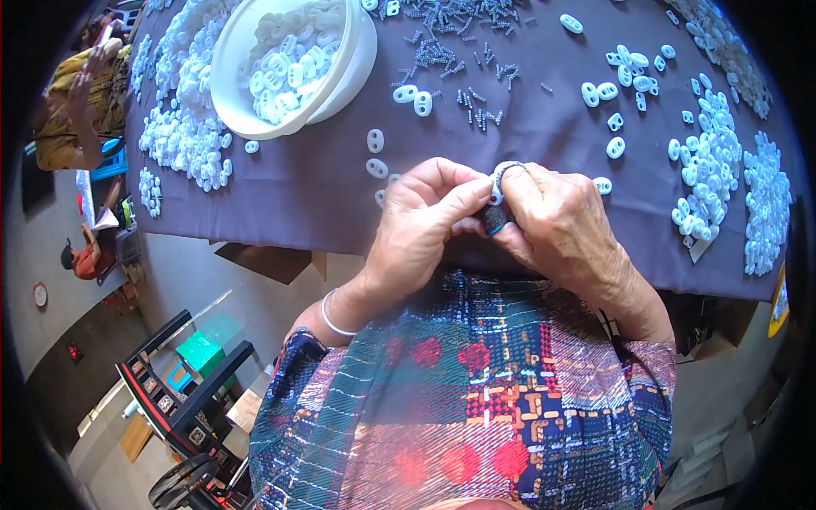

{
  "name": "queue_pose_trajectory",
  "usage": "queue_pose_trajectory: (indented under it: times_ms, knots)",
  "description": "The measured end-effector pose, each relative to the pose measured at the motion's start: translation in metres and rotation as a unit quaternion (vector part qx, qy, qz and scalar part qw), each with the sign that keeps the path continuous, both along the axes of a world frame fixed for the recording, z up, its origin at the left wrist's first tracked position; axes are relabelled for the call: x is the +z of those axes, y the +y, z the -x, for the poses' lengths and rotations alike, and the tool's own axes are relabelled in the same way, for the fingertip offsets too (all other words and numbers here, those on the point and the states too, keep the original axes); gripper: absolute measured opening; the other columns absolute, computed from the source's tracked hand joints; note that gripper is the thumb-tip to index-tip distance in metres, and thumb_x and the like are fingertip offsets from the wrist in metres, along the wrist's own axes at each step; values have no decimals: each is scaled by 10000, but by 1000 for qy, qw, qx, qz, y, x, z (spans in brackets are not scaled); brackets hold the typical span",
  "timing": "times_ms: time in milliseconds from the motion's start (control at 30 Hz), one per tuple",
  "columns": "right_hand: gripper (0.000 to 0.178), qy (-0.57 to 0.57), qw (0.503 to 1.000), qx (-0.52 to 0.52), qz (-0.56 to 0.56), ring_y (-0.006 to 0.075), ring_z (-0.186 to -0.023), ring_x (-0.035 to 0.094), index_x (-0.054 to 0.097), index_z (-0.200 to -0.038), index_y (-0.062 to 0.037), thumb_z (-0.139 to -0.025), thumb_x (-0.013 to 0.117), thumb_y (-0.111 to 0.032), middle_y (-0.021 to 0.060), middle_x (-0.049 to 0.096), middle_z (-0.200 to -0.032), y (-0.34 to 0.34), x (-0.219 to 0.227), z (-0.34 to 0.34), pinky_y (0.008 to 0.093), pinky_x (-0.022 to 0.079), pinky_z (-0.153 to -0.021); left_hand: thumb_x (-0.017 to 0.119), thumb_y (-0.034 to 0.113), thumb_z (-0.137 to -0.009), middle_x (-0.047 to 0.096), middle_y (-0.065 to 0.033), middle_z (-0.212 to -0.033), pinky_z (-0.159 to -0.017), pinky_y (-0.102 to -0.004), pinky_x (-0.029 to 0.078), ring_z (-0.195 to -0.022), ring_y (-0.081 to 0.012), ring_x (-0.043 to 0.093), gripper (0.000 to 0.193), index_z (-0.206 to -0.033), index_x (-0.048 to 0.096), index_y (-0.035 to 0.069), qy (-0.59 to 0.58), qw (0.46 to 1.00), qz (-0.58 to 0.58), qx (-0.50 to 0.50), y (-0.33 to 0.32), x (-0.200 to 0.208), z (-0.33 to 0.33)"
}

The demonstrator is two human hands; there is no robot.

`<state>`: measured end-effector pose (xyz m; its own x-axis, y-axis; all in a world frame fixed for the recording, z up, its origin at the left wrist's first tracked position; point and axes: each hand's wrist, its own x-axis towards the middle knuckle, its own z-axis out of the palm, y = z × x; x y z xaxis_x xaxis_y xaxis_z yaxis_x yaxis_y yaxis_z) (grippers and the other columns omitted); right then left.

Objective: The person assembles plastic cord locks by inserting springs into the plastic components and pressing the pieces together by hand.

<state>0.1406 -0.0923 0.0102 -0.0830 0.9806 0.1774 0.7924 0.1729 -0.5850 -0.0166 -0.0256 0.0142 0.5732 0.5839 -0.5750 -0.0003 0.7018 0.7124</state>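
In front of my body, both hands meet over the near part of the table. My left hand (pixel 416 225) pinches a small white oval cord-lock piece (pixel 495 197) between thumb and fingers. My right hand (pixel 565 223) closes round the same piece from the other side, its fingers curled. A black wrap with a blue edge (pixel 495 219) covers one right finger. The fingers hide most of the piece. Left of my left hand lie a few loose two-hole cord-lock pieces (pixel 376 167). Beyond both hands, small metal springs (pixel 480 110) are scattered.
A white tub (pixel 365 64) of cord-lock pieces stands at the far left. Heaps of white pieces lie on the left (pixel 183 136) and right (pixel 710 161) of the dark tablecloth (pixel 289 191). Past the table's left end, other people sit near a blue stool (pixel 110 161).
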Motion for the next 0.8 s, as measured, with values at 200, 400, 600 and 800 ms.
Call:
queue_pose_trajectory:
  times_ms: [200, 400, 600, 800]
  knots:
    - [261, 47, 996, 29, 69, 356, -666, 593, 517, -863, 21, -667, 646, -93, 175, 571, -763, -1, 1, -6, 401, 478, -565, 589, 133, -898, 609, -16, -774, -591, -171, 467, -674, -51, 569, 143, -928, 594, -6, 23, 995, -30, -94, 6, 6, 4]
    - [257, 56, 996, 33, 61, 348, -654, 587, 516, -849, 15, -660, 644, -103, 165, 564, -733, -1, 3, -5, 409, 469, -564, 586, 121, -898, 607, -11, -772, -601, -175, 459, -664, -41, 549, 129, -885, 608, -6, 80, 976, -169, -112, 1, 8, 3]
    - [250, 56, 995, 60, 57, 329, -612, 571, 512, -829, 18, -672, 643, -125, 155, 548, -697, -2, -3, -7, 387, 449, -532, 588, 111, -895, 606, -1, -774, -623, -181, 469, -699, -39, 549, 125, -884, 606, -13, 67, 980, -158, -105, 1, 8, 3]
    - [246, 68, 995, 65, 31, 311, -588, 565, 509, -818, 25, -676, 644, -122, 142, 532, -673, -2, -7, -5, 379, 447, -519, 588, 48, -869, 552, 23, -727, -621, -189, 394, -678, -35, 489, 78, -811, 602, -3, 82, 984, -133, -87, 1, 12, 0]
